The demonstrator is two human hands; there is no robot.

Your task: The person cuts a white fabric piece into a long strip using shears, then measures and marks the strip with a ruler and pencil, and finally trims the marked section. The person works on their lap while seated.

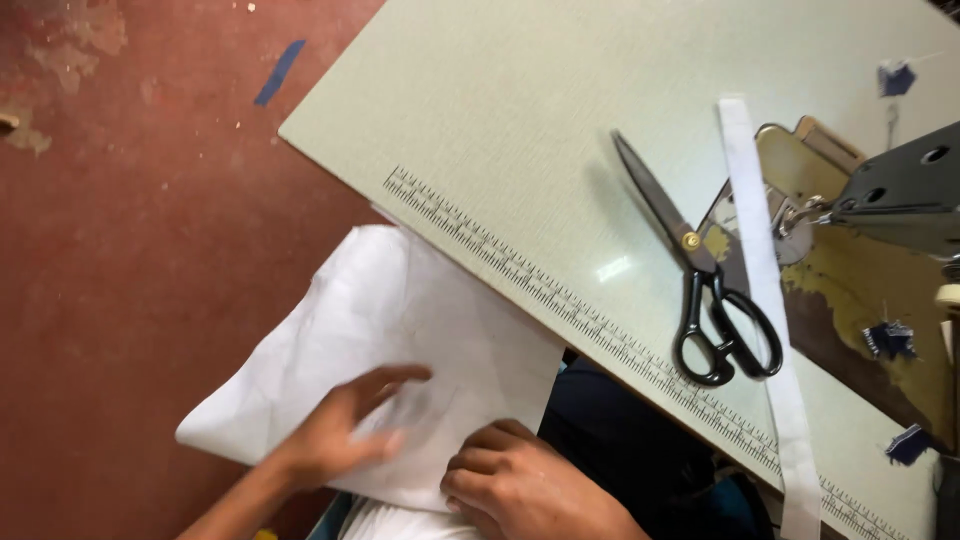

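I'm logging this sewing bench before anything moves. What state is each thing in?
white fabric: lying flat on the lap, under both hands
left hand: fingers spread, pressing flat on the fabric
right hand: fingers curled at the fabric's near edge
scissors: blades shut, lying on the table
white strip: laid out straight, crossing over the scissor handles
table: printed ruler along its near edge
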